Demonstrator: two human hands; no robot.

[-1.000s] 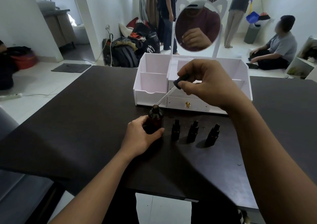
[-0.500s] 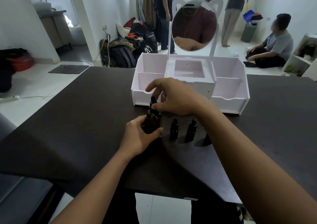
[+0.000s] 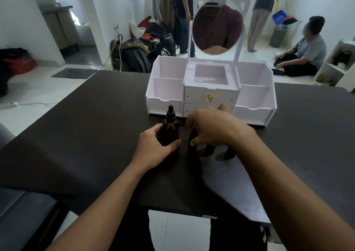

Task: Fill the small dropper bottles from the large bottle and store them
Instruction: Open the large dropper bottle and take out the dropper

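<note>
Here, the left hand point(image 3: 153, 147) clasps the cylindrical, bulb-capped large bottle point(image 3: 170, 129) upright at the centre of the matte desk point(image 3: 86, 135), while the right hand point(image 3: 215, 127) curls over the slim black small dropper bottles point(image 3: 192, 150) beside it, grip not discernible.

- The white vanity organizer point(image 3: 165, 103) stands just behind the large dropper bottle point(image 3: 170, 130), blocking the far side.
- The small dropper bottles point(image 3: 192, 151) crowd its right, with narrow gaps between them.
- Bare table point(image 3: 86, 135) lies open left and toward the near edge.
</note>
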